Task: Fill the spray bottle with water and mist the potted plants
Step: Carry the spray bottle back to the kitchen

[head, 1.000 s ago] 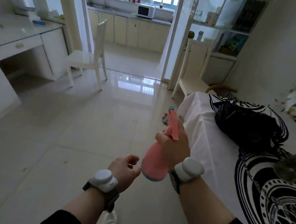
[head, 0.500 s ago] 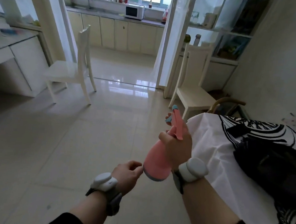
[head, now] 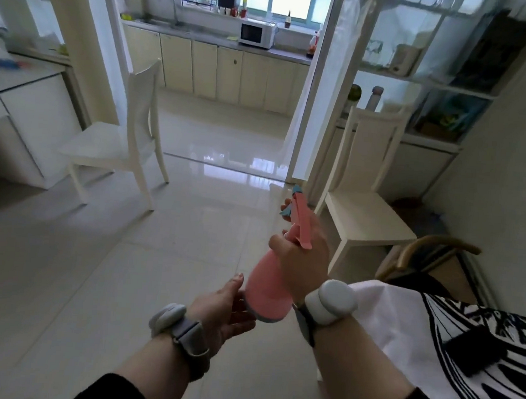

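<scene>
A pink spray bottle [head: 266,296] with a pink and blue trigger head is tilted forward in front of me. My right hand [head: 303,255] grips its neck, the thumb wrapped round just below the head. My left hand [head: 223,305] is spread with the palm up beside and under the bottle's base; whether the fingers touch it I cannot tell. A kitchen sink with a tall tap [head: 170,12] lies far ahead on the counter under the window. No potted plant shows clearly.
A white chair [head: 128,146] stands left by a white desk [head: 22,101]. Another white chair [head: 368,188] stands right beside a shelf unit. A table with a black and white cloth [head: 451,343] is at my right. A microwave [head: 256,35] sits on the counter.
The view has advanced toward the kitchen doorway, and the clothed table has slid back to the right. My left hand has uncurled and moved under the bottle's base.
</scene>
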`<action>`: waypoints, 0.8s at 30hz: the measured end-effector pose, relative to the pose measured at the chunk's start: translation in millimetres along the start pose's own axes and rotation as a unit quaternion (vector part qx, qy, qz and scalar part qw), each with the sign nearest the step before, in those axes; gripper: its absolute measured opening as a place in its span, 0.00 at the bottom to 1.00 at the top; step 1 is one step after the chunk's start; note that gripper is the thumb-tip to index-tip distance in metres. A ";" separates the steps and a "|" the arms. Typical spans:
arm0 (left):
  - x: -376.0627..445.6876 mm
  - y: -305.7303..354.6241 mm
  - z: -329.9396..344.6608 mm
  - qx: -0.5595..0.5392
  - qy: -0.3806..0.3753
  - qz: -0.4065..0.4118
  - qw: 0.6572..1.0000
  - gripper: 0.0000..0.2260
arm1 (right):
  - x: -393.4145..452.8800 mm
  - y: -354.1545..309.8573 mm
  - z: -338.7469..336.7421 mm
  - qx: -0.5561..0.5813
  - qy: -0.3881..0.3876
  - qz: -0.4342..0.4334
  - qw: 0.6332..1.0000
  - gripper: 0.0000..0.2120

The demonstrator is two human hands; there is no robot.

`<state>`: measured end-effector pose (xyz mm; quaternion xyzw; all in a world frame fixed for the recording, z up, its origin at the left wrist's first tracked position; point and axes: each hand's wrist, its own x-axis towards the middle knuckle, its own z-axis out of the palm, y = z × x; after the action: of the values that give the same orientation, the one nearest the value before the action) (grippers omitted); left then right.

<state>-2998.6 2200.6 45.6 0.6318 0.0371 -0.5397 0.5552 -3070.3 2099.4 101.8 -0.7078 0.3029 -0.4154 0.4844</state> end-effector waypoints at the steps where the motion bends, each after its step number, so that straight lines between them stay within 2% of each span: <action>1: 11.4 16.3 6.0 -0.026 0.006 0.002 1.000 0.21 | 22.1 5.4 3.2 0.001 -0.002 0.000 1.000 0.31; 2: 7.5 20.8 8.4 -0.032 0.007 -0.002 0.999 0.21 | 23.9 2.4 2.5 -0.001 0.000 -0.006 1.000 0.31; 3: 54.4 57.1 20.7 -0.046 0.015 -0.009 0.999 0.21 | 83.9 23.8 15.3 0.008 -0.002 0.000 1.000 0.31; 9: 106.2 104.4 26.9 -0.084 -0.001 -0.026 0.996 0.18 | 145.2 52.3 37.3 -0.014 -0.018 0.002 1.000 0.30; 16: 226.7 231.9 30.1 -0.067 -0.016 -0.023 0.997 0.17 | 293.7 88.0 96.7 -0.018 0.004 0.005 1.000 0.29; 21: 296.0 312.3 35.4 -0.055 -0.020 -0.026 0.998 0.17 | 394.1 116.8 131.7 -0.143 0.059 -0.025 0.988 0.13; 24: 326.6 336.9 42.0 -0.055 -0.022 -0.032 0.998 0.16 | 430.4 131.7 142.5 -0.179 0.049 -0.031 0.982 0.15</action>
<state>-2672.4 1860.8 40.7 0.5866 0.0747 -0.5680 0.5725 -2745.3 1757.7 78.6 -0.7709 0.3739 -0.4035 0.3211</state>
